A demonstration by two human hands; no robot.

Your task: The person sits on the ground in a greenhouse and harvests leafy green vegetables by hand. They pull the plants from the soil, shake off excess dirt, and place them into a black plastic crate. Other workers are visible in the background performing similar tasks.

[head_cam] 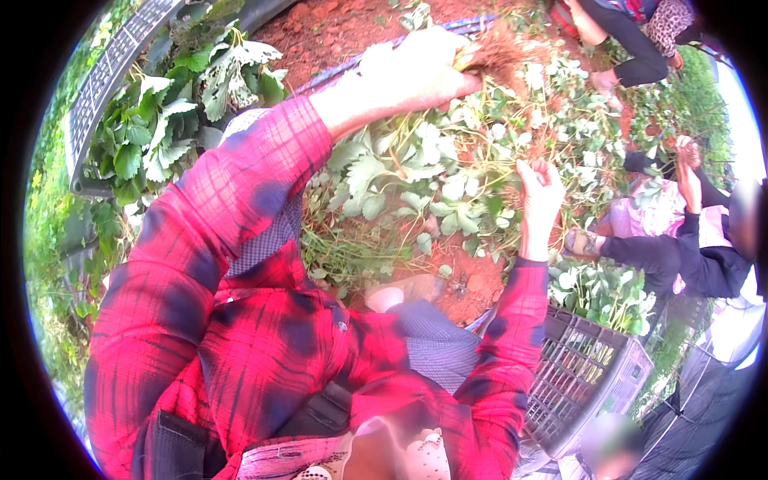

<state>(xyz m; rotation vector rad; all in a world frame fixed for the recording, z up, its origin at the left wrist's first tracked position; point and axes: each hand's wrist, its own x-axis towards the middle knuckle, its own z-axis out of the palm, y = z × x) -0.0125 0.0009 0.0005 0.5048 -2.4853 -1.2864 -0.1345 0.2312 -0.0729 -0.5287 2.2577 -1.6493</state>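
Observation:
My left hand (pixel 414 69), overexposed and pale, is closed around a bundle of strawberry plants whose reddish-brown roots (pixel 510 54) fan out beyond the fingers to the right. Below that hand lies a heap of loose strawberry plants (pixel 420 174), with serrated leaves and long thin stems. My right hand (pixel 543 192) is at the right side of this heap. Its thumb and fingertips are drawn together against thin stems and fine roots; whether a stem is pinched between them is unclear.
A black plastic crate (pixel 120 90) at upper left and another crate (pixel 576 372) at lower right hold leafy plants. Co-workers sit or crouch along the right; one has a raised hand (pixel 690 174). Reddish soil (pixel 336 36) shows beyond the heap. Another person's head is at the bottom right.

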